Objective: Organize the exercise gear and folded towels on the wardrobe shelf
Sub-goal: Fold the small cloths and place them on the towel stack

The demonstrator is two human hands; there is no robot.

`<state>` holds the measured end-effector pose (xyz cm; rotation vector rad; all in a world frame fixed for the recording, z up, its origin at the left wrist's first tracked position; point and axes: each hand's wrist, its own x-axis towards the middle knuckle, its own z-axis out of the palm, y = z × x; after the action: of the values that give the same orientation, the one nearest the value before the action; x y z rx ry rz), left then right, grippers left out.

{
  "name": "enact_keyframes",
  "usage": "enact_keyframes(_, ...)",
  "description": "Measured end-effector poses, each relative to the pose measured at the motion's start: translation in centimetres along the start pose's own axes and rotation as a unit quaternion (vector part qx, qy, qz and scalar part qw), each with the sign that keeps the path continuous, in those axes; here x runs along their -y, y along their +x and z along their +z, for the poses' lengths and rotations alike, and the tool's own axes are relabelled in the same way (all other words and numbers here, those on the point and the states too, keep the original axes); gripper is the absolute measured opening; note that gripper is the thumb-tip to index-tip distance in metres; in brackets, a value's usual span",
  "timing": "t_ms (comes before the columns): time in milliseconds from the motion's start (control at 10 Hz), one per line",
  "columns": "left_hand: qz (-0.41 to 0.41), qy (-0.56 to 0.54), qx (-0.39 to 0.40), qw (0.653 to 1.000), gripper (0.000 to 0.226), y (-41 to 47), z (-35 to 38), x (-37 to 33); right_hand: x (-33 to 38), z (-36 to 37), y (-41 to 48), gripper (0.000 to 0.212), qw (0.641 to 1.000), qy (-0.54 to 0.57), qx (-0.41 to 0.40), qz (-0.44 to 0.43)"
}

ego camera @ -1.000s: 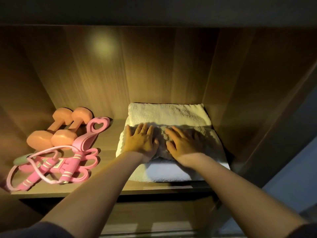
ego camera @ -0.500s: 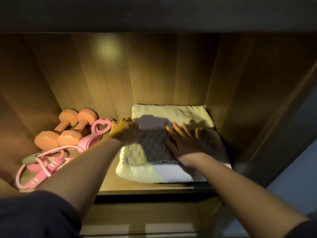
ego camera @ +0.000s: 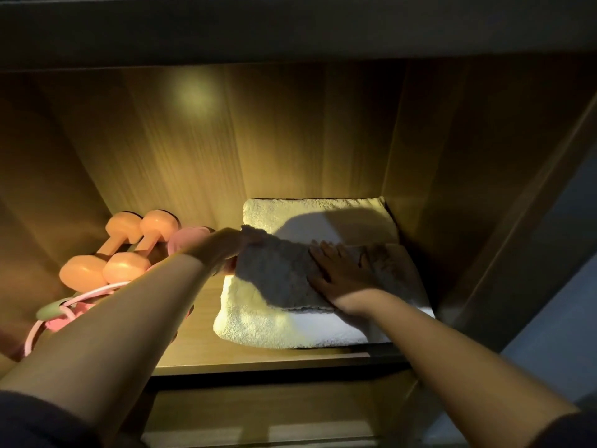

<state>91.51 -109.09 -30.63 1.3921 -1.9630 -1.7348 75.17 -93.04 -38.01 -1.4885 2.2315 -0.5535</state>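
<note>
A folded white towel (ego camera: 265, 321) lies on the right half of the wooden shelf (ego camera: 258, 360). On top of it is a smaller grey towel (ego camera: 277, 273). My left hand (ego camera: 231, 250) grips the grey towel's left edge and lifts that corner slightly. Fingers spread, my right hand (ego camera: 342, 276) lies flat on the grey towel's right part. Two orange dumbbells (ego camera: 119, 250) lie side by side at the back left. A pink resistance band (ego camera: 187, 237) and a pink skipping rope (ego camera: 64, 308) lie beside them, partly hidden by my left forearm.
The wardrobe's right wall (ego camera: 452, 205) stands close against the towels. The back panel (ego camera: 258, 140) is lit by a lamp above. A dark board (ego camera: 290, 27) overhangs the compartment. Bare shelf shows between the gear and the towels.
My left hand slid from the middle of the grey towel to its left edge and took hold of it. My right hand shifted slightly right, still flat on top.
</note>
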Motion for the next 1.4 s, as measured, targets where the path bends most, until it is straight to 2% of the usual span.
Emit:
enact_keyframes(100, 0.035, -0.076, 0.075, 0.994, 0.017, -0.5, 2.0, -2.1, 0.5, -3.6, 0.0, 0.044, 0.937, 0.323, -0.090, 0.100)
enact_keyframes(200, 0.067, -0.106, 0.155, 0.980, 0.021, -1.6, 5.4, -3.9, 0.5, -6.7, -0.8, 0.041, 0.811, 0.570, -0.031, 0.125)
enact_keyframes(300, 0.061, -0.124, 0.200, 0.970, 0.040, -1.7, 8.6, -3.7, -0.9, -7.5, -1.1, 0.067, 0.760, 0.630, -0.003, 0.162)
enact_keyframes(400, 0.090, -0.185, 0.182, 0.962, 0.026, -1.6, 10.4, -2.6, -1.7, -7.8, -1.7, 0.046, 0.771, 0.608, -0.003, 0.188)
enact_keyframes(500, 0.161, -0.147, 0.035, 0.975, 0.021, -1.7, 11.6, -1.7, -2.3, -7.1, -1.3, 0.018, 0.829, 0.511, -0.051, 0.222)
enact_keyframes(600, 0.312, 0.132, -0.169, 0.925, 0.023, -1.8, 11.6, 0.0, -2.5, -7.0, -0.6, 0.023, 0.886, 0.392, -0.122, 0.215)
enact_keyframes(700, 0.384, 0.312, -0.126, 0.860, 0.039, -1.6, 11.6, 2.1, -2.6, -7.2, -0.5, 0.031, 0.908, 0.339, -0.125, 0.211)
enact_keyframes(800, 0.353, 0.443, -0.072, 0.821, 0.059, -1.1, 12.4, 3.3, -3.0, -7.1, -0.7, 0.050, 0.929, 0.280, -0.137, 0.199)
enact_keyframes(900, 0.342, 0.472, -0.055, 0.811, 0.061, -0.8, 13.0, 3.8, -3.8, -6.9, -0.7, 0.037, 0.942, 0.238, -0.149, 0.185)
enact_keyframes(1000, 0.334, 0.505, -0.052, 0.794, 0.061, -0.7, 12.9, 4.1, -4.5, -6.4, -0.7, 0.026, 0.949, 0.194, -0.134, 0.208)
enact_keyframes(1100, 0.327, 0.447, -0.046, 0.831, 0.065, -0.3, 13.1, 3.9, -4.6, -6.2, -0.8, 0.053, 0.959, 0.138, -0.124, 0.216)
enact_keyframes(1200, 0.237, 0.249, -0.084, 0.935, 0.072, 0.2, 13.2, 2.0, -3.9, -6.5, -0.8, 0.060, 0.956, 0.105, -0.110, 0.251)
enact_keyframes(1300, 0.128, 0.081, -0.096, 0.984, 0.072, 0.8, 12.6, 0.1, -3.9, -6.8, -0.3, 0.060, 0.950, 0.116, -0.124, 0.260)
enact_keyframes(1400, 0.050, 0.004, -0.036, 0.998, 0.048, 1.0, 12.1, -0.8, -3.6, -6.9, -0.5, 0.058, 0.944, 0.186, -0.119, 0.247)
